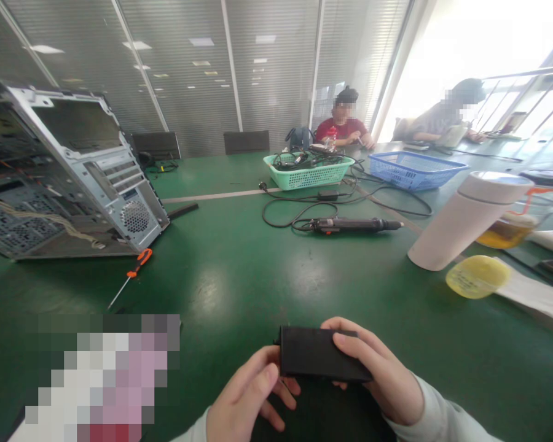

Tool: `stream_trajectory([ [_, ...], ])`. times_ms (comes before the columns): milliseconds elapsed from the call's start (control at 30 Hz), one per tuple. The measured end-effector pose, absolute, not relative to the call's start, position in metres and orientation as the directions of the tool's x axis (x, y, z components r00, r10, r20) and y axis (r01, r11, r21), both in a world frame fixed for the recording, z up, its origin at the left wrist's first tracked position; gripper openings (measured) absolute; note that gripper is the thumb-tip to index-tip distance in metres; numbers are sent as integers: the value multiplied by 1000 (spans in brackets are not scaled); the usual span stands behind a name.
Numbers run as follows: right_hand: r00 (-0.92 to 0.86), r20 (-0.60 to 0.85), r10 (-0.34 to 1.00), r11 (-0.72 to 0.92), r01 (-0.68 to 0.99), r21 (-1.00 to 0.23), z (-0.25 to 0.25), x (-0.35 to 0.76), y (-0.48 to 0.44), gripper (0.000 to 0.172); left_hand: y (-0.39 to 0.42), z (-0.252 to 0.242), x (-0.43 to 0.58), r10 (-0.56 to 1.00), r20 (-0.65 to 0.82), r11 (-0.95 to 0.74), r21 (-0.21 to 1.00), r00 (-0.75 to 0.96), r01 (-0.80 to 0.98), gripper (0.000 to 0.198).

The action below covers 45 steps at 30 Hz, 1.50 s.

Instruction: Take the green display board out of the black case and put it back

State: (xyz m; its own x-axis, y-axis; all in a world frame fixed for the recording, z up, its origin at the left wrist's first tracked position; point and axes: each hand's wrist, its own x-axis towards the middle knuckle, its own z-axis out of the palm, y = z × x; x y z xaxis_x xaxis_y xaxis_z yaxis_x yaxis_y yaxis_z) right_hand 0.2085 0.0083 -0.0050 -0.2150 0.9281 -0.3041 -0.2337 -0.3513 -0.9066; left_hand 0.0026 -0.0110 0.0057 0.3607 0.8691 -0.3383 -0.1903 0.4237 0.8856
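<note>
Black box [322, 353] held between your left hand [249, 393] and right hand [378, 377], over the near part of the bench [276, 282].

Your fingers [350, 344] are clenched on the box, the left ones at its left end and the right ones across its top and right end. To the far left stands an open computer case [87, 166], with an orange-handled screwdriver [136, 264] just beside it. Farther off lie a corded electric screwdriver [350, 225], a green basket [308, 172] of cables and a blue basket [417, 170]. A white tumbler [465, 221] stands to the right. A co-worker in red [343, 129] and another co-worker [442, 116] sit at the far end.
</note>
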Motion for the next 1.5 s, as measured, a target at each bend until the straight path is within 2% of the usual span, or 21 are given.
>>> stream_trajectory([
  [100,-201,-248,948,-280,-150,-948,-3,206,3,53,-12,7,3,881,-341,414,891,328,-185,57],
  [233,-189,-159,969,-162,-1,-987,3,205,-8,44,-14,7,3,898,-355,409,890,260,-200,58],
  [400,-223,131,966,159,110,-981,5,206,-11,24,-15,0,1,910,-327,387,891,254,-236,58],
  [500,-259,263,929,307,150,-940,6,206,-7,24,-16,-4,0,924,-291,350,905,247,-243,58],
  [567,-279,298,913,344,136,-929,8,207,-6,23,-16,-7,0,937,-260,315,916,232,-249,59],
  [833,-183,208,961,249,243,-938,13,206,-14,29,-18,-7,-2,968,-201,215,973,152,-82,51],
  [1033,-113,150,982,176,266,-948,12,205,-18,34,-15,-2,-6,971,-86,86,996,223,12,43],
  [1333,-119,131,984,157,243,-957,7,206,-13,43,-18,2,-1,981,-47,35,997,188,67,35],
  [1500,-145,101,984,135,251,-959,11,207,-10,36,-18,3,0,981,-40,21,995,188,100,34],
])
